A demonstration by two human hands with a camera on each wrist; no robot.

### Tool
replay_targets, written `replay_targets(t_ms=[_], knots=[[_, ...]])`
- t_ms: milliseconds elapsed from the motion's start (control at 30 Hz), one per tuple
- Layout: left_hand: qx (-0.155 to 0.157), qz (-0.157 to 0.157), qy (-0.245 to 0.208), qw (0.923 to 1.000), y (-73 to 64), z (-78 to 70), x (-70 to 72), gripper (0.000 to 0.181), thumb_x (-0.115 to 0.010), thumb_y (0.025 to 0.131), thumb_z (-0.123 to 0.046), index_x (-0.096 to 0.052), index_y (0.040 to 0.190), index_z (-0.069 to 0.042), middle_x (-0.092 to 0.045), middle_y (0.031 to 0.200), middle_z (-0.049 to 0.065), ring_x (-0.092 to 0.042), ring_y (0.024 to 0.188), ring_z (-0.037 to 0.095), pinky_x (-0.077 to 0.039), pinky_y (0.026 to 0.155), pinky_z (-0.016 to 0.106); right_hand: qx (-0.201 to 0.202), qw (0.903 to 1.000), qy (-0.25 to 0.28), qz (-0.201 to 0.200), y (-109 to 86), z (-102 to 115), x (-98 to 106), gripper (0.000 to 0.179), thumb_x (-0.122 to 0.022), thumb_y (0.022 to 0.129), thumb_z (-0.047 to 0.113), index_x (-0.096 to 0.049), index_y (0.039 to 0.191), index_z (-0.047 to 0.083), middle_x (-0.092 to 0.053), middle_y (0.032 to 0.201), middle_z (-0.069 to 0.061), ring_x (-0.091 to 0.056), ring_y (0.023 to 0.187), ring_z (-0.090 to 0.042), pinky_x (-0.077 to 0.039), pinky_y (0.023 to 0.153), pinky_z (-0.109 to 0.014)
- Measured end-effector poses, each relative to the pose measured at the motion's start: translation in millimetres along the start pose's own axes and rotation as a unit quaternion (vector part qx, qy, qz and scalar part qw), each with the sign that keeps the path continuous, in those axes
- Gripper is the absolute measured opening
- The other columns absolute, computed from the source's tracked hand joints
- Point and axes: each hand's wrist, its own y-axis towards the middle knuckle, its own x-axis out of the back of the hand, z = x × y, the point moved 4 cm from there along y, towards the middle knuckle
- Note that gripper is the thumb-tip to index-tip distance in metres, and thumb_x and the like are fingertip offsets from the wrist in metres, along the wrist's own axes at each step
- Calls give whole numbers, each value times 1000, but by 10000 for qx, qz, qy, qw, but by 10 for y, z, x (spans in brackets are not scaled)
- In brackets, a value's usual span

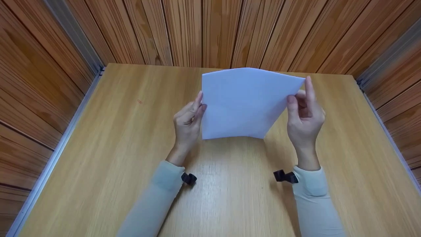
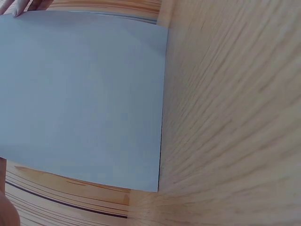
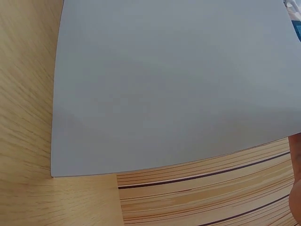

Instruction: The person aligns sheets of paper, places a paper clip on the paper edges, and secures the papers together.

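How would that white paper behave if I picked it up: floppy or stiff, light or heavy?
The white paper probably bends easily, since it bows between the left hand and right hand. It's likely light: holding just its side edges keeps it up. It may have slight stiffness, as its upper edge isn't flopping over.

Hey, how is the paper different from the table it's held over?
Colour: the paper looks plain white; the table is light brown with wood grain.
Pose: the paper is held up, slightly bowed, between the left hand and right hand; the table lies flat.
Size: the paper is much smaller than the table.
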Motion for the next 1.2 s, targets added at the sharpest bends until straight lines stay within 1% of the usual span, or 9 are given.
replay_targets(t_ms=[167, 433, 567, 667, 833, 967, 1133, 1200], knots=[[85, 25, 11, 10000, -2, 5, 3, 41, -71, 98, 5, -64, 139, 4, -74, 90, 10, -51, 70, 16, -39, 62, 19, 16, 10000, 17, 59, -10, -20, 0, 61, -68, 98, -10, -44, 154, -8, -76, 111, -12, -69, 90, -12, -58, 85, -22], [147, 19, -9, 9999, 0, -2, 9, 40, -70, 99, 4, -63, 138, 5, -76, 94, 10, -54, 72, 16, -41, 63, 19, 52, 9997, 197, 135, -28, -71, -17, 61, -67, 97, -13, -44, 153, -10, -77, 109, -10, -68, 89, -11, -57, 84, -21], [119, 22, -34, 9999, 6, -6, 6, 42, -70, 99, 4, -63, 140, 1, -76, 95, 10, -53, 72, 16, -41, 63, 19, 68, 9995, 175, 235, -45, -85, -32, 64, -69, 97, -9, -41, 154, -10, -77, 108, -11, -71, 93, -12, -58, 87, -22], [84, 17, -50, 10000, 7, -5, 1, 44, -70, 99, 5, -63, 141, -3, -75, 93, 10, -53, 71, 16, -41, 63, 19, 77, 9993, 114, 333, -58, -99, -43, 67, -70, 96, -8, -38, 156, -10, -75, 105, -14, -72, 95, -11, -59, 88, -23], [6, -27, 16, 10000, 8, 2, -9, 46, -71, 98, 5, -64, 142, -7, -74, 88, 10, -49, 69, 15, -37, 62, 20, 129, 9989, -30, 448, -66, -118, -53, 71, -69, 94, -12, -35, 157, -11, -72, 98, -20, -70, 90, -7, -58, 84, -21], [-9, -35, 24, 10000, 10, 1, -12, 48, -72, 98, 5, -63, 142, -10, -73, 86, 10, -48, 67, 16, -36, 61, 20, 151, 9990, -113, 412, -68, -131, -55, 70, -68, 94, -14, -36, 156, -11, -73, 97, -21, -70, 88, -5, -58, 84, -20], [-69, -28, -65, 10000, 11, -3, -9, 52, -70, 98, 6, -62, 144, -17, -68, 80, 10, -45, 65, 17, -37, 61, 20, 151, 9991, -203, 337, -72, -148, -59, 68, -69, 95, -12, -39, 156, -10, -75, 96, -20, -70, 85, -3, -58, 83, -19], [-110, -17, -95, 9999, 9, -1, -9, 53, -70, 98, 7, -62, 144, -18, -67, 78, 11, -43, 63, 17, -37, 61, 20, 180, 9992, -210, 298, -80, -152, -55, 67, -69, 95, -12, -40, 155, -10, -76, 96, -20, -70, 85, -2, -58, 82, -19]])
